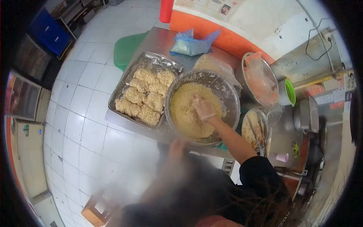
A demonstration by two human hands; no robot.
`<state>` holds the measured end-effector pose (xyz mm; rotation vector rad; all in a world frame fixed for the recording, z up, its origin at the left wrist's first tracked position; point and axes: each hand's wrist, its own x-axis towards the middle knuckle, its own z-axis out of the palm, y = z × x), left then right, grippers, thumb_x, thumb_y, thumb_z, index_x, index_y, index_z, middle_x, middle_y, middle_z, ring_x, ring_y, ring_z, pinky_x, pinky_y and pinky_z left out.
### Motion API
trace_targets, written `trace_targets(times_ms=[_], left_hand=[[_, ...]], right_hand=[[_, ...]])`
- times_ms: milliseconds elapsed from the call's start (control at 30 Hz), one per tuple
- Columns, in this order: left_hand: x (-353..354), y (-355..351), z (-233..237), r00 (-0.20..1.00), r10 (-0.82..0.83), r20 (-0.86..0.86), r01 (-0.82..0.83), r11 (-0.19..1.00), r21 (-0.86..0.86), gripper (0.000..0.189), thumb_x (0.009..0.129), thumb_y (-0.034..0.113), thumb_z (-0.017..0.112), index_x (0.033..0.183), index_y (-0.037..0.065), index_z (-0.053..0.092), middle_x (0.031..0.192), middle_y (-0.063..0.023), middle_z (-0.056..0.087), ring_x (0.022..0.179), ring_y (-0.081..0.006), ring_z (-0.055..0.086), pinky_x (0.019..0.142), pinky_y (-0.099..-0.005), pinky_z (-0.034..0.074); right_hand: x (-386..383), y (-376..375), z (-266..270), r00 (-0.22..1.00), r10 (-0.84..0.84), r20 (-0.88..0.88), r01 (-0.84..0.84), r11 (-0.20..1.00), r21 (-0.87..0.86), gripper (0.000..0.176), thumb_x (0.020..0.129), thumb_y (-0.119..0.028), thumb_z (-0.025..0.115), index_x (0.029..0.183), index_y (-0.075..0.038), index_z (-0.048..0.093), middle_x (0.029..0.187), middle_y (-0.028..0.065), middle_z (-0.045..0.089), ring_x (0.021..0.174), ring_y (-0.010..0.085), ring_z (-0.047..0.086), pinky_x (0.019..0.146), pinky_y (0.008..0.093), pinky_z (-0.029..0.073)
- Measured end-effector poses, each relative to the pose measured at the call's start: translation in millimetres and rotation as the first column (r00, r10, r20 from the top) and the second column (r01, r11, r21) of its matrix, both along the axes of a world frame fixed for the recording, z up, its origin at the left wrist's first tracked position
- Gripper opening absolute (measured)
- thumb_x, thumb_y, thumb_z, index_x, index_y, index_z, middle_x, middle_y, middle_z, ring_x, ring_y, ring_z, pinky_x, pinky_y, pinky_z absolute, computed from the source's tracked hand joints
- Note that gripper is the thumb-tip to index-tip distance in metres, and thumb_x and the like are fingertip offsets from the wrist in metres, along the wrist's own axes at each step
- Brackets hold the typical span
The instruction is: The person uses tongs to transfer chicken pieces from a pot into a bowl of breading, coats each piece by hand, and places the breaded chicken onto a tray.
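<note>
A large metal bowl (230,94) holds a heap of pale yellow crumbs (185,113) and stands on a steel table. My right hand (203,108), in a thin clear glove, is sunk into the crumbs near the middle of the bowl, fingers curled down into them. My bare forearm and black sleeve run back to the lower right. My left hand (177,146) is blurred and sits at the bowl's near rim, seemingly gripping it. Left of the bowl, a foil-lined tray (117,90) carries several crumb-coated pieces (145,96).
Behind the bowl lie a blue plastic bag (193,43) and a clear bag of crumbs (213,64). To the right are a bag-lined basin (259,79), a green-lidded cup (289,92), a plate of food (253,130) and a pink cup (282,157). White tiled floor lies left.
</note>
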<state>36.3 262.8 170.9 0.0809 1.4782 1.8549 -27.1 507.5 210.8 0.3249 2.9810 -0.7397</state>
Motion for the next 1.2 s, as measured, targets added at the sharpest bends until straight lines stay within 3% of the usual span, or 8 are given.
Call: trace_targets(times_ms=[67,233,433,633,800,900,1033,1200], left_hand=[[-2,-1,15,0.998,0.024,0.053,-0.025,1.000,0.007,0.026,0.100,0.020,0.045,0.115,0.000,0.052,0.109,-0.0065,0.060,0.100,-0.0143,0.056,0.091,-0.0318,0.044],[-3,0,11,0.986,0.072,0.152,-0.087,0.992,0.090,0.025,0.100,0.020,0.045,0.113,0.000,0.053,0.109,-0.0057,0.060,0.100,-0.0144,0.056,0.091,-0.0314,0.044],[1,0,-1,0.996,-0.019,0.091,0.019,1.000,0.003,0.024,0.100,0.019,0.044,0.114,0.001,0.054,0.111,-0.0065,0.060,0.103,-0.0162,0.056,0.094,-0.0339,0.045],[9,7,-14,0.997,-0.024,0.074,0.025,1.000,-0.016,0.027,0.100,0.020,0.044,0.118,0.000,0.051,0.114,-0.0080,0.059,0.107,-0.0180,0.056,0.097,-0.0359,0.044],[10,6,-3,0.998,-0.063,-0.008,0.063,0.997,0.038,0.030,0.100,0.022,0.045,0.119,0.000,0.050,0.116,-0.0096,0.058,0.108,-0.0190,0.055,0.097,-0.0362,0.044],[10,9,7,0.998,-0.047,0.041,0.045,0.998,0.041,0.028,0.100,0.021,0.045,0.117,-0.001,0.051,0.114,-0.0091,0.059,0.107,-0.0184,0.056,0.096,-0.0355,0.044],[18,-1,-14,0.987,-0.143,-0.078,0.130,0.981,-0.144,0.026,0.100,0.019,0.045,0.116,-0.001,0.051,0.113,-0.0090,0.059,0.105,-0.0185,0.057,0.095,-0.0353,0.044],[27,3,-19,0.999,-0.019,0.043,0.018,0.999,0.034,0.027,0.100,0.016,0.043,0.120,-0.001,0.049,0.115,-0.0102,0.058,0.107,-0.0197,0.056,0.097,-0.0364,0.044]], right_hand=[[3,14,26,0.974,0.015,0.227,0.052,0.956,-0.289,0.063,0.080,-0.039,0.062,0.134,-0.011,0.047,0.119,0.0208,0.058,0.112,0.0340,0.056,0.093,0.0379,0.043],[14,35,54,0.838,0.217,0.501,-0.179,0.976,-0.124,0.054,0.076,-0.032,0.067,0.121,-0.005,0.059,0.105,0.0221,0.064,0.099,0.0328,0.061,0.085,0.0387,0.046],[29,70,83,0.961,0.246,0.129,-0.234,0.967,-0.100,0.046,0.075,-0.037,0.066,0.107,-0.004,0.064,0.096,0.0197,0.065,0.090,0.0327,0.061,0.081,0.0402,0.047],[24,53,127,0.967,0.065,0.247,-0.135,0.951,0.279,0.039,0.078,-0.041,0.065,0.101,-0.010,0.067,0.096,0.0177,0.064,0.092,0.0330,0.061,0.085,0.0444,0.046],[20,-8,94,0.864,0.331,0.380,-0.437,0.867,0.238,0.022,0.087,-0.032,0.054,0.098,-0.021,0.069,0.112,0.0096,0.062,0.107,0.0281,0.057,0.089,0.0407,0.047],[-3,-54,51,0.913,0.405,0.043,-0.381,0.812,0.443,0.029,0.089,-0.026,0.050,0.114,-0.025,0.064,0.118,0.0097,0.058,0.114,0.0276,0.054,0.094,0.0392,0.044],[16,-103,65,0.994,-0.060,0.093,0.043,0.983,0.177,0.035,0.086,-0.026,0.053,0.120,-0.018,0.059,0.112,0.0138,0.060,0.108,0.0329,0.056,0.090,0.0413,0.046],[38,-78,23,0.963,0.149,0.225,-0.135,0.988,-0.075,0.039,0.083,-0.029,0.059,0.116,-0.008,0.060,0.105,0.0176,0.063,0.099,0.0330,0.061,0.086,0.0395,0.048]])
